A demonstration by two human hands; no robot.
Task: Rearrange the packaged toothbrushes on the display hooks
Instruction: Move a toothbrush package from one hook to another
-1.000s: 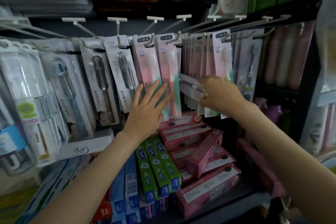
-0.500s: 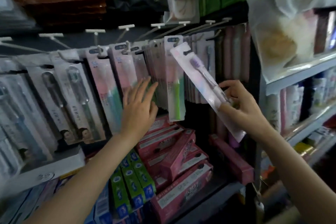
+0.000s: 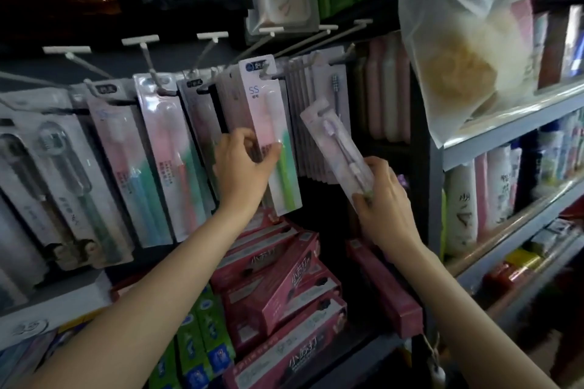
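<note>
Packaged toothbrushes hang in rows from white-tipped display hooks (image 3: pixel 208 36). My left hand (image 3: pixel 241 167) grips the front pink-and-green toothbrush pack (image 3: pixel 271 136) on a middle hook, thumb on its face and fingers behind it. My right hand (image 3: pixel 384 202) holds the lower end of a loose white pack with a purple toothbrush (image 3: pixel 335 142), tilted with its top toward the left, off any hook. A stack of grey packs (image 3: pixel 308 123) hangs just behind it.
Larger toothbrush packs (image 3: pixel 63 186) hang at the left. Pink toothpaste boxes (image 3: pixel 284 287) and green ones (image 3: pixel 202 335) lie on the shelf below. A grey shelf unit (image 3: pixel 512 123) with bottles stands at the right, a plastic bag (image 3: pixel 458 41) above it.
My left hand has gone from lying flat on the packs to gripping the front pink-and-green pack. My right hand has lowered the loose purple pack slightly; the view has shifted right.
</note>
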